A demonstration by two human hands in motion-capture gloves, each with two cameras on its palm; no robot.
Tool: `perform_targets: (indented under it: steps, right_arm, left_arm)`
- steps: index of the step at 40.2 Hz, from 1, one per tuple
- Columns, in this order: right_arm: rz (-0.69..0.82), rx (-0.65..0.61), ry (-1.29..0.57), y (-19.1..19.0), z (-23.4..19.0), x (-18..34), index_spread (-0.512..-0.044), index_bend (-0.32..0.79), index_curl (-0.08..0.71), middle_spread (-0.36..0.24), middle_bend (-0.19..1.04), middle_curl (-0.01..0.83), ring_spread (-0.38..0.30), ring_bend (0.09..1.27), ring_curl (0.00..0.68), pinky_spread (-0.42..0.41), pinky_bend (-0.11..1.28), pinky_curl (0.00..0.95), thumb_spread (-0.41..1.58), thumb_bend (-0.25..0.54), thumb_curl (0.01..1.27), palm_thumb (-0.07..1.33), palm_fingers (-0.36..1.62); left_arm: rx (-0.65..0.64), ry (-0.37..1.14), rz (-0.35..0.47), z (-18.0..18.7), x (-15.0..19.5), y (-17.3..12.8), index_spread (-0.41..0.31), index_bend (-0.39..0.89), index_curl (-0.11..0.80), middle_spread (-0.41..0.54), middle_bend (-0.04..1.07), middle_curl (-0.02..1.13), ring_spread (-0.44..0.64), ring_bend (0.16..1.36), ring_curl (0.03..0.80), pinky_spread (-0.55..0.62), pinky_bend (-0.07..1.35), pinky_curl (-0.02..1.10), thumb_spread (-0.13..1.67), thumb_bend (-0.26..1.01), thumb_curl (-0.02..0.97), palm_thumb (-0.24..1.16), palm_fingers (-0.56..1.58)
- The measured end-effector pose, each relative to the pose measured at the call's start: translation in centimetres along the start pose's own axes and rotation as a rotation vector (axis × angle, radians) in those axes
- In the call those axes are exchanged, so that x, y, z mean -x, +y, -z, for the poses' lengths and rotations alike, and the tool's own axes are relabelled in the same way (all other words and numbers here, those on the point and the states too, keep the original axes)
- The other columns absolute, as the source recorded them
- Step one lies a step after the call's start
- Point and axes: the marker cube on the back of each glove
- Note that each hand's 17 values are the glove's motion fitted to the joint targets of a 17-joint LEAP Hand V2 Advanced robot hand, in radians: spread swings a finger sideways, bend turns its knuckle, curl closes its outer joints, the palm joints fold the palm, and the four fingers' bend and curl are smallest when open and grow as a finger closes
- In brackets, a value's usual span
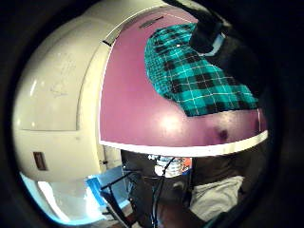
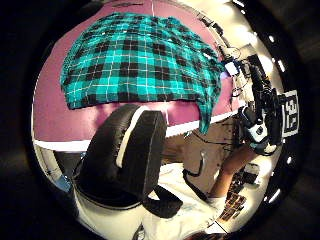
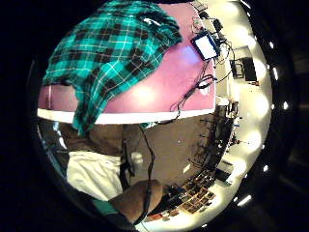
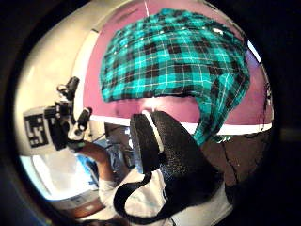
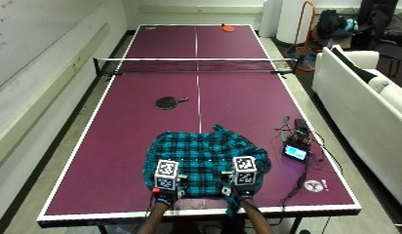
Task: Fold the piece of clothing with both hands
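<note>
While the shirt (image 5: 204,163) lies flat, a paddle (image 5: 169,102) rests beyond.

A purple surface (image 5: 136,146), marked with white lines and crossed by a net (image 5: 196,65), carried a teal-and-black plaid shirt (image 5: 204,161) spread near its close edge, one corner hanging over that edge. The left hand (image 5: 165,195) and right hand (image 5: 243,191) were over the shirt's near part; their fingers could not be made out. A black paddle (image 5: 169,102) lay beyond the shirt, well apart from it. An orange paddle (image 5: 228,28) lay at the far end. A small device (image 5: 296,152) with a lit screen and cables sat right of the shirt. A white sofa (image 5: 367,97) stood beside the surface.
</note>
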Motion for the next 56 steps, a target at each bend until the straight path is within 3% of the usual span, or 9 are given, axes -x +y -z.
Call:
perform_targets:
  steps: [15, 28, 30, 31, 35, 36, 39, 45, 56]
  right_arm:
    - [0.016, 0.144, 0.047, -1.6, -8.3, -1.5, -0.313, 0.09, 0.169, 0.021, 0.20, 0.301, 0.159, 0.36, 0.238, 0.229, 0.63, 0.355, 1.14, -0.002, 0.24, 0.43, 0.01]
    - [0.011, 0.015, -0.012, 1.8, -7.0, -1.2, -0.307, 0.17, 0.216, -0.044, 0.23, 0.328, 0.008, 0.44, 0.265, 0.117, 0.58, 0.338, 1.16, 0.016, 0.27, 0.57, 0.30]
    - [0.010, -0.069, 0.015, -0.4, -9.2, -2.2, -0.316, 0.23, 0.244, -0.068, 0.22, 0.329, -0.030, 0.45, 0.269, 0.095, 0.55, 0.330, 1.19, 0.044, 0.28, 0.62, 0.41]
    - [0.013, -0.127, 0.034, -1.6, -10.3, -2.7, -0.324, 0.25, 0.251, -0.077, 0.21, 0.327, -0.041, 0.44, 0.263, 0.087, 0.54, 0.321, 1.21, 0.050, 0.28, 0.64, 0.45]
    - [0.048, -0.325, 0.080, -3.9, -11.9, -3.6, -0.333, 0.32, 0.290, -0.147, 0.23, 0.341, -0.136, 0.47, 0.273, 0.020, 0.49, 0.306, 1.28, 0.131, 0.31, 0.78, 0.80]
    - [0.059, -0.353, 0.071, -3.9, -11.8, -3.6, -0.339, 0.29, 0.283, -0.143, 0.19, 0.329, -0.125, 0.43, 0.254, 0.034, 0.46, 0.292, 1.29, 0.119, 0.30, 0.77, 0.66]
    - [0.107, -0.397, 0.020, -3.7, -10.4, -3.6, -0.334, 0.23, 0.296, -0.197, 0.27, 0.359, -0.207, 0.51, 0.292, -0.051, 0.47, 0.303, 1.32, 0.144, 0.30, 0.82, 1.03]
    - [0.288, -0.253, -0.032, -2.9, -7.6, -4.7, -0.327, 0.08, 0.297, -0.242, 0.44, 0.434, -0.263, 0.67, 0.383, -0.210, 0.48, 0.343, 1.34, 0.133, 0.28, 0.82, 1.37]
    - [0.379, -0.084, -0.223, -3.2, 3.6, -4.9, -0.321, 0.09, 0.270, -0.242, 0.56, 0.498, -0.236, 0.90, 0.483, -0.326, 0.65, 0.416, 1.37, 0.096, 0.24, 0.80, 1.39]
  left_arm:
    - [0.109, -0.108, 0.009, -8.4, 1.6, -1.7, -0.053, 0.10, 0.207, 0.057, 0.18, 0.32, 0.19, 0.66, 0.300, 0.26, 0.53, 0.35, 1.11, 0.00, 0.228, 0.17, 0.31]
    - [-0.180, -0.071, 0.019, -12.4, 3.8, -3.8, -0.129, 0.28, 0.320, 0.040, 0.07, 0.25, -0.01, 0.73, 0.325, 0.16, 0.47, 0.34, 1.21, 0.01, 0.248, 0.29, 0.49]
    - [-0.230, -0.105, 0.036, -12.0, 3.9, -3.3, -0.152, 0.35, 0.348, 0.039, 0.03, 0.23, -0.05, 0.74, 0.330, 0.12, 0.47, 0.35, 1.23, 0.02, 0.250, 0.32, 0.55]
    - [-0.257, -0.121, 0.040, -11.6, 3.9, -3.0, -0.161, 0.29, 0.334, -0.066, 0.27, 0.29, -0.07, 0.69, 0.312, 0.10, 0.41, 0.33, 1.24, 0.02, 0.253, 0.34, 0.67]
    - [-0.408, -0.122, 0.015, -10.2, 3.0, -3.0, -0.218, 0.30, 0.357, -0.155, 0.25, 0.29, -0.16, 0.64, 0.297, -0.01, 0.37, 0.31, 1.27, 0.05, 0.266, 0.42, 0.87]
    - [-0.454, -0.100, 0.002, -9.7, 2.6, -3.2, -0.220, 0.29, 0.360, -0.165, 0.25, 0.30, -0.17, 0.63, 0.302, -0.02, 0.36, 0.32, 1.27, 0.05, 0.264, 0.42, 0.86]
    - [-0.525, -0.049, -0.029, -8.3, 2.1, -2.6, -0.269, 0.28, 0.372, -0.240, 0.32, 0.34, -0.26, 0.63, 0.309, -0.13, 0.32, 0.32, 1.27, 0.09, 0.282, 0.51, 1.13]
    - [-0.516, -0.095, -0.135, -5.0, 4.0, 0.0, -0.301, 0.13, 0.363, -0.324, 0.46, 0.42, -0.35, 0.74, 0.380, -0.26, 0.34, 0.36, 1.27, 0.08, 0.280, 0.54, 1.35]
    - [-0.366, 0.071, -0.300, 2.3, 5.8, 0.9, -0.326, 0.12, 0.349, -0.385, 0.55, 0.49, -0.39, 0.87, 0.447, -0.39, 0.60, 0.46, 1.28, 0.05, 0.264, 0.57, 1.39]
